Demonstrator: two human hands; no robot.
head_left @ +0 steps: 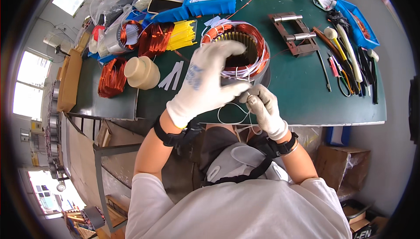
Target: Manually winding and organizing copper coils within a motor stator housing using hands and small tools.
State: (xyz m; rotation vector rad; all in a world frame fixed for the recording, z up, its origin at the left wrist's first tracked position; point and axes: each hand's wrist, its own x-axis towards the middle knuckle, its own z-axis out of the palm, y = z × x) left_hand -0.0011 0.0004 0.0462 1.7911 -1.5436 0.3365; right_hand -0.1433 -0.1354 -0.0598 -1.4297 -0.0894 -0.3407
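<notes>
While the stator (pixel 259 51) shows copper-red coils (pixel 262 42), white lacing (pixel 242 73) and yellowish slots (pixel 234 36), the left hand (pixel 202 81) gapes, seemingly empty; the right hand (pixel 267 110) pinches white cord (pixel 218 115).

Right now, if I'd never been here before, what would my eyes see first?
Probably the big ring of copper-red wire, tied with white, on the green table. Next, the white-gloved left hand, spread and blurry across the ring's left side. Bright yellow strips also stand out, lying left of the ring.
</notes>
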